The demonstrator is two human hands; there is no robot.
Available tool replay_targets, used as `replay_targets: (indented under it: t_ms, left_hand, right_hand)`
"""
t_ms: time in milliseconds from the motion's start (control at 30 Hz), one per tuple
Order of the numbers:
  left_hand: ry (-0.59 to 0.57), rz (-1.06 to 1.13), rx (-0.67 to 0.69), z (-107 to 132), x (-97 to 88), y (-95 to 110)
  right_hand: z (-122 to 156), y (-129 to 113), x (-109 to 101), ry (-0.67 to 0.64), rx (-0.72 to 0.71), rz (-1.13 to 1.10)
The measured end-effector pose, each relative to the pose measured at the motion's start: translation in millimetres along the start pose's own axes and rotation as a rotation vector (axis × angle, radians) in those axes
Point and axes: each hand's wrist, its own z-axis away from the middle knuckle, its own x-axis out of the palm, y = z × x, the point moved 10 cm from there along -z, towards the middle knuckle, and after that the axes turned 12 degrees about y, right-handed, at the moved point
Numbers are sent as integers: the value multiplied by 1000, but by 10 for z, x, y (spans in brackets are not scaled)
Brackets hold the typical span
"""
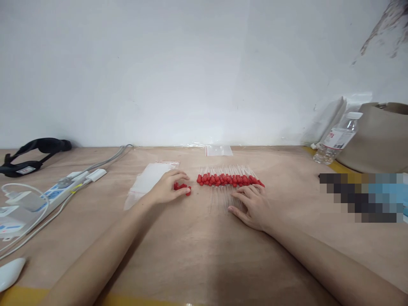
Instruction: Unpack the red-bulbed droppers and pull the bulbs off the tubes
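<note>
A row of small red pieces (pixel 223 180) lies across the middle of the table, with thin clear strands fanning out from it on the far and near sides. My right hand (pixel 251 206) rests over the near strands at the row's right end, its fingers spread. Left of the row is a small cluster of loose red pieces (pixel 181 187). My left hand (pixel 168 186) curves around that cluster, thumb and fingers apart; whether it touches the pieces is hard to see. Under and beside my left wrist are clear zip bags (pixel 148 180).
Another zip bag (pixel 219 150) lies by the wall. On the left are a power strip (pixel 52 195) with cables, a black strap (pixel 35 155) and a white rounded object (pixel 11 274). A tilted water bottle (pixel 338 138) leans beside a beige container (pixel 376 136) on the right.
</note>
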Motion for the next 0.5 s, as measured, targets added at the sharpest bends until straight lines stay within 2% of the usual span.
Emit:
replay_targets:
  t_ms: [167, 300, 400, 500]
  left_hand:
    - [22, -276, 7, -254, 221, 139]
    - [-14, -326, 28, -379, 367, 186]
    - [3, -288, -2, -396, 384, 180]
    - [87, -240, -93, -347, 290, 115]
  right_hand:
    - [2, 9, -12, 17, 4, 3]
    - [-2, 35, -15, 31, 20, 3]
    - [5, 70, -18, 55, 35, -2]
    - [19, 105, -12, 76, 49, -8]
